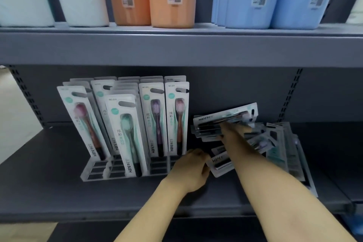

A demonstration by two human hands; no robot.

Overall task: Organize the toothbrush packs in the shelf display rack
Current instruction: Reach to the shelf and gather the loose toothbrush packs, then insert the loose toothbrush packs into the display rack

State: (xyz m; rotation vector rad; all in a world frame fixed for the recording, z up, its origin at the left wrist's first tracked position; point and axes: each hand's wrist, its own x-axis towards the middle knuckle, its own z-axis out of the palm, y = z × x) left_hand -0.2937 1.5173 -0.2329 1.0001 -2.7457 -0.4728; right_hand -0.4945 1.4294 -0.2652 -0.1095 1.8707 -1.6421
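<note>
The right hand [233,129] grips a sideways stack of packs [224,122], lifted just above the loose pile [279,147] on the shelf [59,192] toward its right end. The left hand [193,169], fingers curled, pinches a flat pack [221,163] near the front edge. The rack [110,169] stands left of both, packs upright in its slots.

We face a grey metal shelf unit [176,49] with a dark back panel [225,88] and slotted uprights at 9 [25,94] and 3 o'clock [290,94]. Pale floor [13,124] shows at 9 o'clock.
</note>
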